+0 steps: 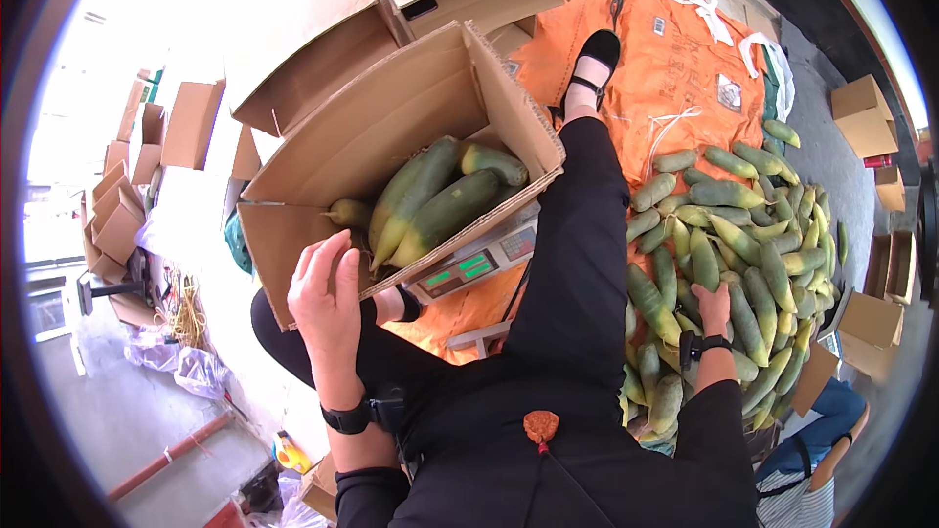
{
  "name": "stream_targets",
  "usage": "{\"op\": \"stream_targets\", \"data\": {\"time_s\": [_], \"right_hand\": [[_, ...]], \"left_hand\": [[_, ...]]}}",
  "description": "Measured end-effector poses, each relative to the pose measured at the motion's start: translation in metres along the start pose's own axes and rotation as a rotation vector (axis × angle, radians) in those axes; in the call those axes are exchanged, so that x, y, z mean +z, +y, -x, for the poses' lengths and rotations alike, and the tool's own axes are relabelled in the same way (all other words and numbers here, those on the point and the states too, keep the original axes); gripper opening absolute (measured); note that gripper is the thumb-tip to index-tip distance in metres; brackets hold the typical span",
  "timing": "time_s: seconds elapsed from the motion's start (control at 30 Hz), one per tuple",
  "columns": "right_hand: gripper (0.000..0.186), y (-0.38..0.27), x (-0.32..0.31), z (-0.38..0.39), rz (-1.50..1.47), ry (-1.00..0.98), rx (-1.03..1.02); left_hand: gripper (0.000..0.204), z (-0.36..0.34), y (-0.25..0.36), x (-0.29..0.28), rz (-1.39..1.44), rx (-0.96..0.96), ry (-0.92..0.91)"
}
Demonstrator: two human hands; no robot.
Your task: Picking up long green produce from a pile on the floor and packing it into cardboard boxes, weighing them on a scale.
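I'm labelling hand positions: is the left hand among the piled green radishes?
No, the left hand is by the open cardboard box, while the right hand is among the piled green radishes.

Toward four o'clock, the fingers of the bare right hand (713, 305) are hidden among long green radishes (704, 259), so its grip cannot be told. Toward eight o'clock, whether the bare left hand (329, 293) touches the open brown cardboard box (342, 142) is unclear. That box hides most of a grey weighing scale (514, 245) near the centre; its glowing green readouts are too small to read. The lower edge crops a person in a striped top (792, 503) at four o'clock.
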State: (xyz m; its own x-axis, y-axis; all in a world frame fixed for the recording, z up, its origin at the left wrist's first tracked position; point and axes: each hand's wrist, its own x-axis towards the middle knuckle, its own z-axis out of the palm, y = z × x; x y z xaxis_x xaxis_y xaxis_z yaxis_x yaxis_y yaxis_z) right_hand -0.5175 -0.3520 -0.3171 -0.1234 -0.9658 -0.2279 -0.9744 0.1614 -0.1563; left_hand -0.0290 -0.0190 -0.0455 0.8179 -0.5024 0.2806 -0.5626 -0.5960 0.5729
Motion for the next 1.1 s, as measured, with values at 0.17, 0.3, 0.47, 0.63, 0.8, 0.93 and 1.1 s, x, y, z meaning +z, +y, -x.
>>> {"op": "stream_targets", "data": {"time_s": [0.17,0.3,0.47,0.63,0.8,0.93,1.1], "right_hand": [[0.045,-0.011,-0.004,0.025,-1.023,-0.444,0.559],[0.038,-0.05,-0.052,0.06,-1.229,-0.497,0.475],[0.045,-0.115,-0.117,0.058,-1.24,-0.531,-0.027],[0.052,-0.25,-0.223,0.125,-1.091,-0.452,-0.621],[0.052,-0.34,-0.252,0.164,-0.835,-0.692,-1.005],[0.053,-0.39,-0.237,0.203,-0.665,-0.811,-1.286],[0.054,-0.406,-0.218,0.229,-0.617,-0.722,-1.471]], "left_hand": [[0.018,0.001,-0.002,-0.01,0.131,-0.027,-0.047],[0.019,-0.002,-0.004,-0.017,0.23,-0.037,-0.089],[0.022,-0.01,-0.001,-0.025,0.266,0.036,-0.101],[0.049,-0.022,0.011,-0.039,0.206,0.12,-0.123],[0.076,-0.033,0.02,-0.044,0.147,0.263,-0.088],[0.08,-0.036,0.028,-0.044,-0.032,0.346,-0.092],[0.072,-0.036,0.025,-0.043,0.062,0.179,-0.367]]}}
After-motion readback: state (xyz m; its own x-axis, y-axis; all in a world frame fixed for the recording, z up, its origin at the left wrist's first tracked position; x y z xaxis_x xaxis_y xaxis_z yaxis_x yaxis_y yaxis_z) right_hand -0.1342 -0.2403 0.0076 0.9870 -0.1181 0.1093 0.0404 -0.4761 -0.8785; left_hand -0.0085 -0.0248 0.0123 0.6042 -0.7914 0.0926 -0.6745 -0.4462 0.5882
